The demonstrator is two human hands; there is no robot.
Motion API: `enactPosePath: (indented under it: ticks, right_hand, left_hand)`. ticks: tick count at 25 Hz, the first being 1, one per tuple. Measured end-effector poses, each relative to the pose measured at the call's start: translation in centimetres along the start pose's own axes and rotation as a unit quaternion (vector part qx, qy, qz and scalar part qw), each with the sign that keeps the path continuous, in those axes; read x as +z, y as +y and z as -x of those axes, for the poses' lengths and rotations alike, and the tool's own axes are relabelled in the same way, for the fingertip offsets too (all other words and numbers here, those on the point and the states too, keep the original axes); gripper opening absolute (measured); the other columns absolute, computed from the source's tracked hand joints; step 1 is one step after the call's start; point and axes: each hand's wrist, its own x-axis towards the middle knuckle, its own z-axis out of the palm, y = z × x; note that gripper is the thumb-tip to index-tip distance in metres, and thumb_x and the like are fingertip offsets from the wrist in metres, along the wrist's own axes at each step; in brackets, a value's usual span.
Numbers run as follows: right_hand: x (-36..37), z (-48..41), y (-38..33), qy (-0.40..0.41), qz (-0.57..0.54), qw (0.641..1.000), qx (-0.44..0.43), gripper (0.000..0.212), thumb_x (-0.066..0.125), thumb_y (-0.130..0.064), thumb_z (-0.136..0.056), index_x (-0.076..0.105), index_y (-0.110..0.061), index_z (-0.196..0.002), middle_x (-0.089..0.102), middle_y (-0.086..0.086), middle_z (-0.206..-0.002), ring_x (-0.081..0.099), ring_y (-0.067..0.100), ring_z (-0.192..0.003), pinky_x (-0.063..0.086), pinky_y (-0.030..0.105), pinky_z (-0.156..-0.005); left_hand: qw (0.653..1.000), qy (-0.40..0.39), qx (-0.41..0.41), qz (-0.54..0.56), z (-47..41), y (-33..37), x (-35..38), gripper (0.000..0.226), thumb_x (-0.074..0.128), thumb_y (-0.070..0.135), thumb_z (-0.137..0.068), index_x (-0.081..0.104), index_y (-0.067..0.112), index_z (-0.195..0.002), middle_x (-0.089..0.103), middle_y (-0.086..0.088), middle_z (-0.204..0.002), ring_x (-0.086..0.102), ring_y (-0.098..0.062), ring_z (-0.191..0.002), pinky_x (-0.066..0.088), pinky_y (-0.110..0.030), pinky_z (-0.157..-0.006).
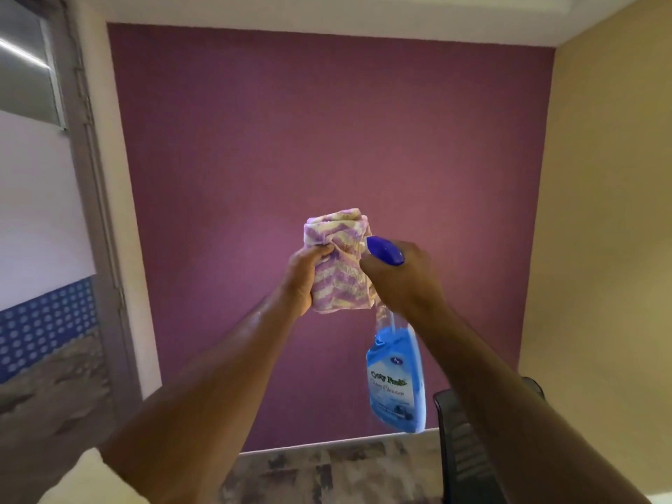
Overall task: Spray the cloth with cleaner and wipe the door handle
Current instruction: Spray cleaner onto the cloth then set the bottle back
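Centre of frame: left hand (pixel 303 276) grips the bunched striped cloth (pixel 340 263). Right hand (pixel 403 280) holds the blue spray bottle (pixel 396 380) by its neck, nozzle just beside the cloth, before a purple wall (pixel 327 140).

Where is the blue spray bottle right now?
In the head view, the spray bottle hangs right of centre, gripped by the right hand, its nozzle close beside the cloth that the left hand holds before the purple wall.

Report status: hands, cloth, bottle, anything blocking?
Left hand grips bunched cloth. Right hand holds bottle, spray head at cloth. Nothing between them. No door handle in view.
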Motion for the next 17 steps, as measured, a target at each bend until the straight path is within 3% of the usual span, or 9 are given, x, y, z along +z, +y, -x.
enactPosePath:
  ticks: [6,10,15,17]
  right_hand:
    - [0.8,0.4,-2.0,-0.03,-0.022,0.999,-0.029,0.028,0.058,-0.049,-0.068,0.055,-0.021,-0.062,0.047,-0.013,-0.048,0.04,0.007,-0.044,0.042,0.029,-0.048]
    - [1.8,0.7,-3.7,-0.047,-0.027,0.997,-0.06,0.025,0.06,-0.048,-0.073,0.057,-0.025,-0.064,0.05,-0.014,-0.048,0.045,0.006,-0.045,0.042,0.021,-0.047]
    - [2.8,0.7,-4.6,-0.057,-0.006,0.996,-0.062,0.024,0.06,-0.045,-0.08,0.056,-0.029,-0.063,0.051,-0.013,-0.047,0.048,0.005,-0.044,0.042,0.024,-0.051]
    - [2.9,0.9,-4.4,-0.061,-0.013,0.997,-0.055,0.027,0.059,-0.047,-0.078,0.055,-0.026,-0.061,0.051,-0.015,-0.046,0.047,0.004,-0.041,0.039,0.023,-0.048]
  left_hand:
    - [1.0,-0.008,0.009,-0.012,0.8,1.0,-1.1,0.027,0.061,0.018,-0.098,0.067,0.011,-0.123,0.075,-0.014,-0.106,0.073,-0.034,-0.099,0.06,-0.05,-0.092]
    - [1.0,-0.016,0.011,-0.02,1.1,1.0,-1.5,0.031,0.06,0.018,-0.098,0.067,0.01,-0.126,0.075,-0.018,-0.112,0.073,-0.033,-0.101,0.058,-0.053,-0.096]
    - [0.999,-0.032,0.021,-0.022,1.4,0.6,-2.0,0.022,0.057,0.015,-0.097,0.069,0.014,-0.115,0.078,-0.007,-0.093,0.077,-0.024,-0.085,0.063,-0.041,-0.076]
    - [0.999,-0.03,0.018,-0.024,1.4,0.6,-2.2,0.02,0.058,0.016,-0.098,0.069,0.015,-0.114,0.078,-0.007,-0.094,0.077,-0.024,-0.086,0.063,-0.04,-0.074]
